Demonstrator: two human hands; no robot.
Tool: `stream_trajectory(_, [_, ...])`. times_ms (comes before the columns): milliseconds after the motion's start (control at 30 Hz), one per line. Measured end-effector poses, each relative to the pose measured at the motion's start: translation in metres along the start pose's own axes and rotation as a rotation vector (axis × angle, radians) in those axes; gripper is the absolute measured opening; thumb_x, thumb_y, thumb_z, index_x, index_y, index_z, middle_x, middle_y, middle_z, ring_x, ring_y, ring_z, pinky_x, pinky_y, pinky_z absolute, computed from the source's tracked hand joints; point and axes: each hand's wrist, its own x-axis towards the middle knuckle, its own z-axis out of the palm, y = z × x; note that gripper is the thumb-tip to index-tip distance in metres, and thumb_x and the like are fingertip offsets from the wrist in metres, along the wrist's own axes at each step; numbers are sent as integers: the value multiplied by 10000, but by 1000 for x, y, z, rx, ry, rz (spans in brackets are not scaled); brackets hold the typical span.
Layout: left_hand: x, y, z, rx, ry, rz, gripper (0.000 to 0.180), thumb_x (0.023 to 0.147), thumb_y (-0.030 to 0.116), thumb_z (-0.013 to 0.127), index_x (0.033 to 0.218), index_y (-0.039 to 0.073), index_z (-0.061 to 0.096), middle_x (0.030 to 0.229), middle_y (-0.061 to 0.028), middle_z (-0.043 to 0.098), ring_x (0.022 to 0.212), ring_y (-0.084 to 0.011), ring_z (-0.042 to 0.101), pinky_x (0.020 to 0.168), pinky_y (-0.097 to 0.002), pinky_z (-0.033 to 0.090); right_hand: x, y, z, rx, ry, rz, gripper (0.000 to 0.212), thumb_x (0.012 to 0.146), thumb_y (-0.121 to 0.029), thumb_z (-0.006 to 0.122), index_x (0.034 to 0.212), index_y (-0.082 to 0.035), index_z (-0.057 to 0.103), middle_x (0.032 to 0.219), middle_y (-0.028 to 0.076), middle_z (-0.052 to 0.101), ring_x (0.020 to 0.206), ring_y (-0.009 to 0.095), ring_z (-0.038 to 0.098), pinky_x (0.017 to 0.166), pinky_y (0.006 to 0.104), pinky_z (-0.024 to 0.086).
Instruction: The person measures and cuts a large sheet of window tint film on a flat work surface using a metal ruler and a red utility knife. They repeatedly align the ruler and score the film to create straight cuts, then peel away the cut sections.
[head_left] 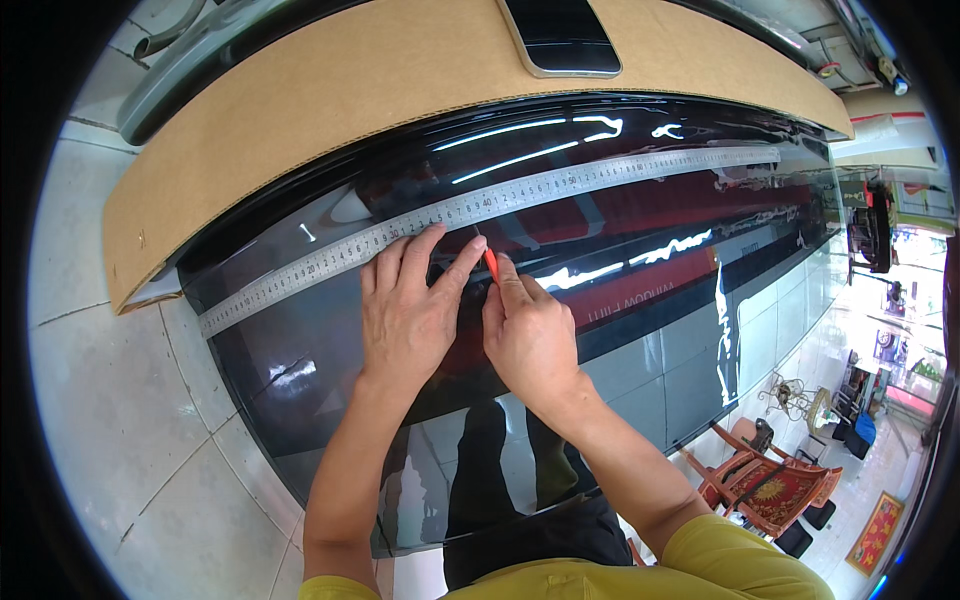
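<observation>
A sheet of dark, glossy tinted film point(310, 375) lies spread in front of me, bending up toward a cardboard box. Across it runs a long metal ruler point(330, 253), slanting up to the right. My left hand point(408, 315) rests with fingers spread, its tips at the ruler's near edge and pressing down there. The thumb reaches right toward the cutter. In my right hand point(533, 335) is an orange utility knife point(491, 265), pinched between thumb and fingers. Its thin blade points at the ruler's near edge, just right of my left fingertips. Whether the blade touches the film I cannot tell.
The long cardboard box point(400, 60) borders the film's far side, with a smartphone point(565, 38) on top. Pale floor tiles point(130, 400) show at left. A red-patterned wooden chair point(775, 490) and a small rug point(877, 535) stand off at lower right.
</observation>
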Motion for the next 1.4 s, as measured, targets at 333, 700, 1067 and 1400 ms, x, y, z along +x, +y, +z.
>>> stream_trajectory(333, [0, 2, 0, -14, -2, -19, 599, 906, 94, 795, 1462, 307, 722, 1482, -82, 604, 1280, -337, 574, 1076, -499, 442, 0, 2, 1, -5, 1, -9, 365, 977, -29, 687, 1311, 116, 712, 868, 211, 738, 658, 387, 737, 592, 459, 608])
stream_trajectory(700, [1, 0, 4, -14, 42, -16, 496, 906, 176, 826, 1390, 109, 742, 1447, -59, 641, 1264, -310, 582, 1070, -496, 464, -2, -3, 0, -128, -142, -9, 499, 919, -69, 669, 1365, 152, 635, 972, 228, 739, 721, 396, 773, 599, 471, 633])
stream_trajectory(1067, [0, 1, 3, 14, 36, -16, 479, 913, 198, 828, 1362, 59, 740, 1442, -59, 644, 1273, -312, 578, 1092, -504, 452, -7, -3, -3, -117, -55, -41, 371, 984, -55, 661, 1311, 120, 686, 901, 214, 745, 612, 402, 725, 553, 473, 606])
stream_trajectory(1400, [5, 10, -6, 129, -60, -13, 453, 948, 205, 793, 1385, 103, 727, 1457, -70, 638, 1342, -341, 557, 1126, -548, 432, -12, 80, -99, 194, 100, -28, 342, 972, -4, 707, 1298, 98, 710, 831, 193, 710, 621, 368, 702, 572, 436, 566])
